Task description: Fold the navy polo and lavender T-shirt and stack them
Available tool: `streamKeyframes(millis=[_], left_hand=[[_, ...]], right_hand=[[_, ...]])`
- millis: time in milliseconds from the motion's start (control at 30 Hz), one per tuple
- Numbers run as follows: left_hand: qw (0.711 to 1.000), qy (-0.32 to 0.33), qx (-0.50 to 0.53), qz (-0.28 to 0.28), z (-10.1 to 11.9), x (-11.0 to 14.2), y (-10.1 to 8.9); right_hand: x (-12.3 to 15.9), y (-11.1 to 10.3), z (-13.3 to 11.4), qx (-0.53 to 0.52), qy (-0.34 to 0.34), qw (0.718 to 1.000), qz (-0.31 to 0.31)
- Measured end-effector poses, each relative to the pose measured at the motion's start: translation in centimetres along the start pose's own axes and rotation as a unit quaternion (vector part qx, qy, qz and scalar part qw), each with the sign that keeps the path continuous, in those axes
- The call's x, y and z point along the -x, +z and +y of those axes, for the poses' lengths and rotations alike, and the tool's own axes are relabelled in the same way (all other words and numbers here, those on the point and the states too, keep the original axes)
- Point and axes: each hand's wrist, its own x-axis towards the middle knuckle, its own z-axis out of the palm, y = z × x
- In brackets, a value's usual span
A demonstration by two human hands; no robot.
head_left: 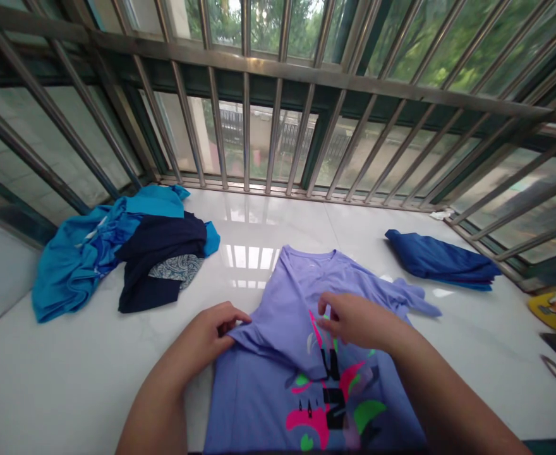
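Note:
A lilac T-shirt (287, 303) with a pink, green and black print lies flat on the white sill in front of me, neck toward the window. My left hand (209, 335) is closed, pinching the shirt's left sleeve, which is drawn in toward the middle. Over the chest, my right hand (351, 319) has its fingers curled and pinches the fabric just above the print. The other sleeve lies spread to the right.
A heap of turquoise, blue and navy clothes (121, 253) lies at the left. A folded blue garment (441, 259) rests at the right. Metal window bars (244, 107) close the far side. A yellow object (555, 308) sits at the right edge.

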Motion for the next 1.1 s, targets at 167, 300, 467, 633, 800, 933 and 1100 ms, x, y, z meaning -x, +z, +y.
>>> streamKeyframes(millis=[167,300,467,633,800,933,1100], left_hand=[[1.0,0.007,0.004,-0.003,0.1,-0.1,-0.2],[1.0,-0.001,0.011,0.005,0.2,0.1,-0.7],[0.997,-0.018,-0.013,0.074,-0.3,-0.1,-1.2],[0.99,-0.035,-0.041,0.131,-1.1,-0.8,-1.2],[0.988,-0.041,-0.034,0.142,-1.4,-0.8,-1.1],[0.99,-0.04,-0.028,0.133,-1.3,-0.6,-1.2],[0.992,-0.036,-0.01,0.119,-0.7,-0.4,-1.2]], right_hand=[[-7.5,-0.9,-1.2,0.109,0.009,0.975,0.194],[-13.5,-2.0,-2.3,0.128,-0.07,0.969,0.197],[-17.4,-3.3,-2.6,0.121,-0.049,0.967,0.219],[-12.5,-1.5,-4.0,0.105,-0.044,0.949,0.293],[-2.7,6.4,-6.1,0.192,-0.278,0.925,0.173],[0.1,11.7,-6.3,0.227,-0.224,0.916,0.245],[1.7,13.1,-7.0,0.166,-0.272,0.88,0.352]])
